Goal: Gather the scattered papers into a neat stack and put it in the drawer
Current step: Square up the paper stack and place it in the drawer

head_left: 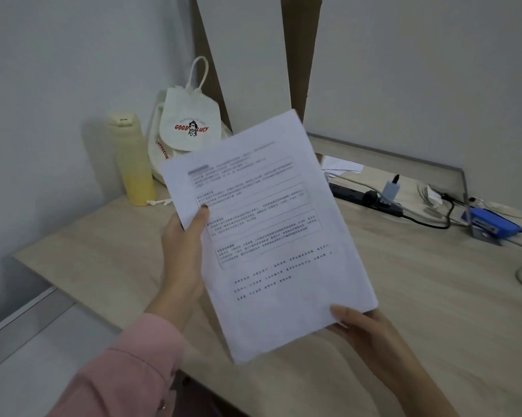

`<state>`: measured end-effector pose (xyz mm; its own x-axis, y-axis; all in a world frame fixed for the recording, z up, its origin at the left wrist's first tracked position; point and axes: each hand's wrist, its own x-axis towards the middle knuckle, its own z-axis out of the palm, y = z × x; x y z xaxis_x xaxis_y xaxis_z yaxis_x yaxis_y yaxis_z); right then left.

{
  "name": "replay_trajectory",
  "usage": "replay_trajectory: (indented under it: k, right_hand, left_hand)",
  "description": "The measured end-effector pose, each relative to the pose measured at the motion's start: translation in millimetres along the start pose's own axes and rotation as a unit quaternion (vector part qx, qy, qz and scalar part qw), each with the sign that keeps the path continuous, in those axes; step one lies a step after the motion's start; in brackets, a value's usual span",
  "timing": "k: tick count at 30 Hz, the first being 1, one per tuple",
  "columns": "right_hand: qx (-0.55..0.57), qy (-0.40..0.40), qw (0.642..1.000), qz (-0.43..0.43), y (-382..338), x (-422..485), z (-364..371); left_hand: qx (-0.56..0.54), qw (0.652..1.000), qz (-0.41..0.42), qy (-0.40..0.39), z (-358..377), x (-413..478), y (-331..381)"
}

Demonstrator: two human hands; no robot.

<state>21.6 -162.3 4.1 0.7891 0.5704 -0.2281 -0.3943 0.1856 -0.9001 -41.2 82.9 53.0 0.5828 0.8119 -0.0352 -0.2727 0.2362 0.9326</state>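
Observation:
A stack of white printed papers (pixel 271 236) is held up above the light wooden desk (pixel 419 296), tilted with its top edge leaning left. My left hand (pixel 183 248) grips the stack's left edge, thumb on the printed face. My right hand (pixel 365 329) holds the lower right corner, thumb on top. One more white sheet (pixel 342 164) lies at the back of the desk behind the stack. No drawer is visible.
A yellow bottle (pixel 133 161) and a white "GOOD LUCY" bag (pixel 187 124) stand at the back left. A black power strip (pixel 365 195) with plugs and cables, and a blue stapler (pixel 491 222), lie at the back right. The desk's left edge drops to the floor.

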Motion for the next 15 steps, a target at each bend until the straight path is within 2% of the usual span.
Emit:
replay_trajectory:
  k: [3,7,11,13,15]
  right_hand:
    - [-0.069,-0.002,0.998,-0.005,-24,1,-7]
    - [-0.234,0.003,0.966,-0.109,-50,6,15]
    - [-0.198,0.053,0.955,-0.214,-64,10,33]
    - [-0.17,0.081,0.955,-0.23,-58,13,37]
    - [-0.163,0.107,0.957,-0.214,-43,15,38]
  left_hand:
    - [0.016,0.997,0.065,-0.049,0,-2,19]
    - [0.022,0.983,0.146,-0.108,12,-11,35]
    - [0.027,0.961,0.227,-0.154,16,-19,40]
    - [0.05,0.954,0.244,-0.17,10,-22,31]
    - [0.066,0.956,0.219,-0.182,2,-27,10]
